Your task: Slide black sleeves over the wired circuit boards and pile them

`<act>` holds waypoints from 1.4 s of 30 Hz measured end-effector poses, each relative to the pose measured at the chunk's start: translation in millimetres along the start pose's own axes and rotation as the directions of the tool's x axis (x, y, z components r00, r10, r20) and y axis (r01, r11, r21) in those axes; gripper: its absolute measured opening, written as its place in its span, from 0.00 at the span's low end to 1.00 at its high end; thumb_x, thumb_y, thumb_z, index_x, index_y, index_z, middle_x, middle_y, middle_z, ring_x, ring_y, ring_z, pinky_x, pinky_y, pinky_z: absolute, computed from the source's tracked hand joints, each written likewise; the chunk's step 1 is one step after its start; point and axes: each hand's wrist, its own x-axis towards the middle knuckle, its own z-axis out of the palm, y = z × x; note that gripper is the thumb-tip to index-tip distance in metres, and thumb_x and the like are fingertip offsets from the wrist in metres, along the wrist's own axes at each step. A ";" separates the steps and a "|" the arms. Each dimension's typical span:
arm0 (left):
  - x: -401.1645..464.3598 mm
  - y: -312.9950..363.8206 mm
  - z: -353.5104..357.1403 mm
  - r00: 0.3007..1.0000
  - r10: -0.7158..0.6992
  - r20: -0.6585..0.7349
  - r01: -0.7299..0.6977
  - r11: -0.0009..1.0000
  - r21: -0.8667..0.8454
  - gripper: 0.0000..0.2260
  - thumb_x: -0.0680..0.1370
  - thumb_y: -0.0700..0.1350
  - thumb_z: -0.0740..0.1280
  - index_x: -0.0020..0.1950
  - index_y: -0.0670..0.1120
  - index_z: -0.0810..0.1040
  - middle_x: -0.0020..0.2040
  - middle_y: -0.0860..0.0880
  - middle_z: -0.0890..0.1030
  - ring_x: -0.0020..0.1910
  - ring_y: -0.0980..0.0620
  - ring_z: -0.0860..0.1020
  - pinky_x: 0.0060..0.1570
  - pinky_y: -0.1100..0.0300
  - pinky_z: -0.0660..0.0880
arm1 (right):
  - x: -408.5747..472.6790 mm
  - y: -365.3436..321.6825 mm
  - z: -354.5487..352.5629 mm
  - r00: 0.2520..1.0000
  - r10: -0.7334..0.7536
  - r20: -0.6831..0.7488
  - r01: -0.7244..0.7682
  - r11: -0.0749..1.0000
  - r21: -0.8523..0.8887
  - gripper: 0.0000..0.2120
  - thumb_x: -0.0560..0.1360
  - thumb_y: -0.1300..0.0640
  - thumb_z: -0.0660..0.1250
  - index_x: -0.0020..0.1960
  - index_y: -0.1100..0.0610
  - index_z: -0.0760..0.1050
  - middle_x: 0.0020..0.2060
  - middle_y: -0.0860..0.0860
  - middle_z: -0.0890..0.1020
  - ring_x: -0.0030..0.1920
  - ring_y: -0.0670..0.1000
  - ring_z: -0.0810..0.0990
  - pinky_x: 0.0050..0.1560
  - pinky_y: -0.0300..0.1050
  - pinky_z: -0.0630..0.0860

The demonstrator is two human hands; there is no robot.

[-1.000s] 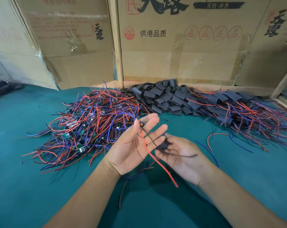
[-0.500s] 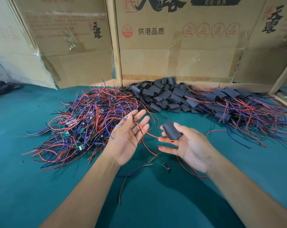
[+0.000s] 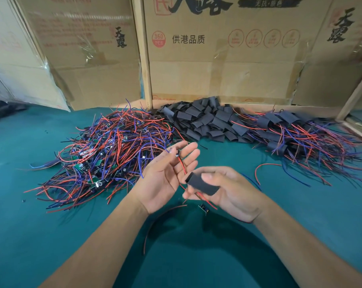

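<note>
Cardboard boxes (image 3: 217, 65) wall off the back of a green bench (image 3: 30, 225). Well to the left of the fingers lies a tangle of bare wired boards (image 3: 105, 161), red and blue leads running every way. The left hand (image 3: 165, 179) is held palm up, its fingers (image 3: 188, 150) spread and relaxed; a small circuit board (image 3: 177, 152) rests near their tips, and its red wire (image 3: 182, 166) trails down across the palm toward the other hand. Behind the fingers sits a heap of loose black sleeves (image 3: 205, 121). The right hand (image 3: 228, 190) pinches one black sleeve (image 3: 203, 183) between thumb and curled fingers, the tube flattened, its open end turned toward the left hand. Another small board (image 3: 204, 209) lies on the bench just below the hands. Far to the right is the pile of finished, sleeved boards (image 3: 296, 138).

The sleeve looks light, soft and easily squashed, so it is probably best held at its edges, letting the mouth gape. The board seems light and rigid, its solder joints likely fragile; feeding the limp wires in first seems wise.
</note>
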 end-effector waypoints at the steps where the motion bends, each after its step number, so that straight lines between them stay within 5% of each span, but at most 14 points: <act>1: 0.0 -0.9 -0.6 1.000 -0.006 0.006 0.006 1.000 0.001 0.17 0.82 0.44 0.58 0.69 0.39 0.71 0.65 0.41 0.80 0.62 0.47 0.81 0.54 0.56 0.80 | 0.9 2.2 1.9 1.000 0.001 0.014 -0.001 1.000 0.022 0.16 0.76 0.57 0.65 0.56 0.68 0.78 0.42 0.60 0.81 0.44 0.58 0.81 0.60 0.61 0.75; 5: 1.0 -3.7 -6.6 0.999 -0.008 -0.039 0.010 0.998 0.065 0.16 0.80 0.45 0.62 0.64 0.39 0.74 0.63 0.40 0.81 0.59 0.45 0.82 0.52 0.55 0.80 | -0.5 2.5 -2.4 1.000 -0.003 -0.024 0.003 1.000 0.006 0.19 0.75 0.55 0.65 0.56 0.70 0.77 0.42 0.60 0.80 0.40 0.55 0.77 0.45 0.47 0.74; 11: 1.2 -1.5 -13.9 0.957 0.088 -0.276 0.026 0.924 0.382 0.11 0.81 0.38 0.64 0.61 0.35 0.73 0.59 0.32 0.80 0.49 0.44 0.83 0.54 0.53 0.81 | -8.7 -6.1 -24.2 0.990 0.020 -0.138 -0.046 0.982 -0.184 0.15 0.75 0.58 0.61 0.54 0.66 0.80 0.40 0.56 0.82 0.40 0.52 0.77 0.43 0.44 0.70; 16: 0.9 23.5 -16.2 0.834 0.321 -0.448 -0.067 0.866 0.496 0.14 0.80 0.28 0.61 0.64 0.39 0.69 0.62 0.39 0.78 0.61 0.47 0.79 0.68 0.51 0.72 | -9.5 -6.1 -34.6 0.987 0.033 -0.157 -0.076 0.958 -0.276 0.15 0.78 0.60 0.62 0.56 0.71 0.77 0.40 0.56 0.83 0.40 0.52 0.78 0.40 0.40 0.72; 18: -3.6 38.5 -21.0 0.676 0.566 -0.472 -0.090 0.699 0.709 0.14 0.80 0.30 0.62 0.63 0.42 0.71 0.60 0.48 0.79 0.58 0.59 0.78 0.65 0.60 0.73 | -9.5 -6.2 -35.9 0.987 0.020 -0.161 -0.064 0.960 -0.274 0.13 0.79 0.61 0.63 0.56 0.71 0.77 0.40 0.57 0.83 0.40 0.52 0.78 0.41 0.42 0.71; 20: -11.5 44.6 -18.7 0.528 0.793 -0.302 -0.106 0.415 0.904 0.15 0.78 0.31 0.61 0.63 0.44 0.74 0.57 0.53 0.78 0.53 0.67 0.76 0.57 0.70 0.73 | -10.2 -6.9 -35.2 0.989 0.022 -0.146 -0.061 0.962 -0.267 0.11 0.79 0.63 0.63 0.54 0.70 0.78 0.40 0.57 0.82 0.39 0.53 0.77 0.41 0.44 0.70; 21: -14.5 41.9 -11.1 0.549 0.819 -0.168 -0.143 0.290 0.946 0.17 0.76 0.31 0.60 0.61 0.45 0.75 0.56 0.56 0.78 0.52 0.68 0.76 0.54 0.72 0.72 | -10.6 -6.9 -34.5 0.991 0.022 -0.134 -0.057 0.962 -0.267 0.10 0.78 0.63 0.64 0.54 0.69 0.78 0.40 0.58 0.82 0.39 0.53 0.77 0.41 0.44 0.70; 23: -16.6 24.8 5.2 0.741 0.656 0.148 -0.260 0.077 0.962 0.18 0.74 0.31 0.60 0.57 0.46 0.79 0.52 0.60 0.80 0.48 0.66 0.77 0.50 0.70 0.72 | -11.2 -4.9 -32.3 0.993 0.020 -0.119 -0.052 0.961 -0.271 0.13 0.74 0.61 0.65 0.53 0.69 0.78 0.40 0.58 0.82 0.38 0.53 0.77 0.41 0.44 0.71; 26: -8.4 -4.9 23.7 0.926 0.133 0.353 -0.360 0.029 0.933 0.15 0.78 0.31 0.58 0.56 0.44 0.80 0.47 0.53 0.83 0.44 0.57 0.80 0.48 0.59 0.75 | -13.5 -3.2 -32.2 0.997 0.023 -0.078 -0.046 0.953 -0.298 0.14 0.73 0.59 0.65 0.53 0.68 0.78 0.38 0.56 0.83 0.38 0.51 0.78 0.43 0.44 0.73; 29: 5.3 -6.0 32.3 0.932 -0.128 0.340 -0.340 0.018 0.940 0.13 0.83 0.35 0.56 0.57 0.44 0.79 0.46 0.46 0.84 0.45 0.47 0.81 0.47 0.52 0.76 | -17.7 -8.1 -34.3 0.999 0.043 -0.008 -0.042 0.914 -0.404 0.14 0.70 0.52 0.68 0.50 0.61 0.81 0.39 0.53 0.83 0.39 0.50 0.79 0.46 0.41 0.75; 33: 10.9 -7.4 28.0 0.947 -0.111 0.302 -0.275 0.211 0.938 0.10 0.84 0.38 0.59 0.57 0.40 0.79 0.48 0.43 0.83 0.44 0.53 0.80 0.45 0.64 0.74 | -19.4 -9.5 -37.3 0.999 0.046 0.027 -0.030 0.902 -0.431 0.18 0.71 0.52 0.68 0.54 0.64 0.81 0.42 0.54 0.83 0.42 0.50 0.79 0.48 0.40 0.75; 37: 10.8 -22.9 27.0 0.957 -0.144 0.252 -0.201 0.297 0.933 0.09 0.84 0.38 0.58 0.53 0.40 0.79 0.38 0.43 0.82 0.34 0.50 0.78 0.36 0.54 0.74 | -18.8 -12.2 -39.6 0.996 0.064 0.068 -0.025 0.884 -0.467 0.19 0.73 0.53 0.67 0.56 0.66 0.80 0.44 0.55 0.83 0.44 0.53 0.78 0.49 0.42 0.74; 42: 14.8 -21.0 16.4 0.944 -0.142 0.298 -0.280 0.133 0.951 0.09 0.82 0.39 0.61 0.46 0.43 0.80 0.39 0.44 0.82 0.40 0.43 0.76 0.41 0.49 0.72 | -20.0 -17.2 -43.3 0.997 0.029 0.072 0.004 0.906 -0.423 0.18 0.73 0.54 0.66 0.55 0.66 0.79 0.43 0.54 0.81 0.42 0.54 0.76 0.49 0.43 0.73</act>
